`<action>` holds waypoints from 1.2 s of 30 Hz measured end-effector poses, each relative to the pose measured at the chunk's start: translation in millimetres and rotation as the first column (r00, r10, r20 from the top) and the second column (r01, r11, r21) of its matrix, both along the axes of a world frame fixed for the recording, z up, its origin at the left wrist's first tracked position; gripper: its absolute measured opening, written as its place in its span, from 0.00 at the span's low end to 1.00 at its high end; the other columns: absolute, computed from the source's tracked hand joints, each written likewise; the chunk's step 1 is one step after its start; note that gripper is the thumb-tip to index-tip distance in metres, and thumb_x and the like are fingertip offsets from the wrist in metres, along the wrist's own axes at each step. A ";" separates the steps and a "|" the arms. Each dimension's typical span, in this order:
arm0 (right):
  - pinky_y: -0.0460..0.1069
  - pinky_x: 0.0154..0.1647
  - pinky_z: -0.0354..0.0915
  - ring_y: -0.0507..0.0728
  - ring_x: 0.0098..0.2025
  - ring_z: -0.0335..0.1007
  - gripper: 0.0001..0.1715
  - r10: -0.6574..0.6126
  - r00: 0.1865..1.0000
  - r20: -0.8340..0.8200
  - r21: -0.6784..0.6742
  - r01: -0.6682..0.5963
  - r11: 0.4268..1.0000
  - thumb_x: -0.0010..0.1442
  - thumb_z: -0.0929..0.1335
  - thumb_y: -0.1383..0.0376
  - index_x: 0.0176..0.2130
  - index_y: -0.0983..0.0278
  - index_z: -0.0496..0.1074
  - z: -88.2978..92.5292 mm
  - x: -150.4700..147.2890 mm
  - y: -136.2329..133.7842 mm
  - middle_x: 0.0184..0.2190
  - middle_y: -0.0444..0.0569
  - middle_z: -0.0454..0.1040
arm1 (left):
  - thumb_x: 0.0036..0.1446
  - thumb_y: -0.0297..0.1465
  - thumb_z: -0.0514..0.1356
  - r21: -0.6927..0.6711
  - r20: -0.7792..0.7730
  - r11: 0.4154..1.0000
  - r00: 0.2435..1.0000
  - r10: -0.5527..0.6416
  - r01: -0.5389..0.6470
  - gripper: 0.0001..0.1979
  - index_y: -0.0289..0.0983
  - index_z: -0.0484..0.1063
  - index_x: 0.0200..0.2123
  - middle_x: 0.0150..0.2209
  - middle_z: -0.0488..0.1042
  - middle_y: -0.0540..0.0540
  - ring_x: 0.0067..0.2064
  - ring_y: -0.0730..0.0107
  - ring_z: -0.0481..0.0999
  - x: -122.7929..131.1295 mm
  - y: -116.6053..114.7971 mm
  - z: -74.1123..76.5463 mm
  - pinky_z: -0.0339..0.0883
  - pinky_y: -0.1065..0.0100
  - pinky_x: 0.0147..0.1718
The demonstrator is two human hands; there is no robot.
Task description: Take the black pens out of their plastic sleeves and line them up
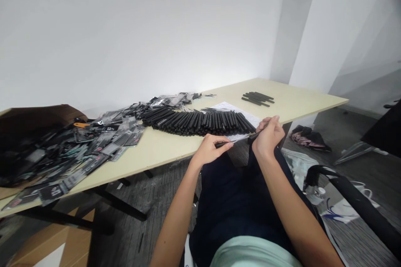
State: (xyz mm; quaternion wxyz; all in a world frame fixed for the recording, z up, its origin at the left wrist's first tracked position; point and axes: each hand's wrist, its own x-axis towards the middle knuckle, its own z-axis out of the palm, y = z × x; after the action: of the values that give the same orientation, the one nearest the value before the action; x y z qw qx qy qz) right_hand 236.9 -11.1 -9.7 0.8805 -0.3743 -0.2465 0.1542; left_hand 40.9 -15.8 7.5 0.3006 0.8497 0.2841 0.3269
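mint shirt | hands on black pen | packet labels unreadable

Room bright, light soft and diffuse. White wall brightest just above far edge of cream table, fading to grey toward upper left. Below table, floor much dimmer, with soft shadow. Table top shows no hard glare. On table, black rods lose surface detail, appear almost as one dark mass. Wide lens bends table edge; corners of picture darker and stretched. Focus acceptable, slight softness overall.
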 end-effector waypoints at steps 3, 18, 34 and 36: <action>0.46 0.18 0.53 0.49 0.18 0.54 0.32 -0.020 1.000 -0.012 0.005 0.020 1.000 0.67 0.61 0.36 0.29 0.59 0.61 -0.6 2.7 0.7 0.19 0.38 0.58 | 0.65 0.39 0.63 -0.008 0.002 1.000 1.000 -0.001 0.001 0.14 0.35 0.85 0.39 0.38 0.86 0.44 0.40 0.60 0.83 -0.2 0.2 -0.7 0.71 0.68 0.39; 0.49 0.26 0.60 0.51 0.21 0.61 0.30 -0.044 0.948 0.314 -0.080 0.072 0.994 0.72 0.60 0.44 0.28 0.61 0.67 3.5 -18.3 -17.7 0.19 0.41 0.63 | 0.66 0.41 0.62 0.020 -0.004 0.999 1.000 0.027 -0.027 0.17 0.35 0.84 0.39 0.35 0.84 0.45 0.37 0.63 0.80 2.6 0.5 -1.2 0.69 0.69 0.38; 0.46 0.20 0.55 0.49 0.19 0.56 0.30 -0.023 0.998 -0.066 0.004 0.024 1.000 0.67 0.65 0.40 0.28 0.60 0.65 -4.3 7.9 1.5 0.18 0.38 0.60 | 0.67 0.42 0.62 0.020 -0.015 1.000 1.000 0.018 -0.017 0.17 0.35 0.85 0.39 0.35 0.85 0.45 0.36 0.62 0.80 0.1 -0.4 0.8 0.69 0.69 0.36; 0.46 0.20 0.56 0.49 0.18 0.55 0.31 -0.030 0.999 -0.044 -0.004 0.030 1.000 0.67 0.64 0.39 0.28 0.60 0.64 -3.2 4.3 0.2 0.18 0.38 0.60 | 0.66 0.41 0.62 0.011 -0.010 1.000 1.000 0.017 -0.017 0.17 0.35 0.85 0.40 0.37 0.85 0.45 0.37 0.61 0.81 0.2 -0.3 0.6 0.69 0.69 0.37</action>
State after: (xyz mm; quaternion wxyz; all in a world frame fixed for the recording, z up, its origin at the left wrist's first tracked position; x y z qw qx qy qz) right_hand 241.2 -10.8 -12.9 0.8873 -0.3760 -0.2210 0.1499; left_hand 41.1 -16.2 8.1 0.2918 0.8505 0.2911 0.3267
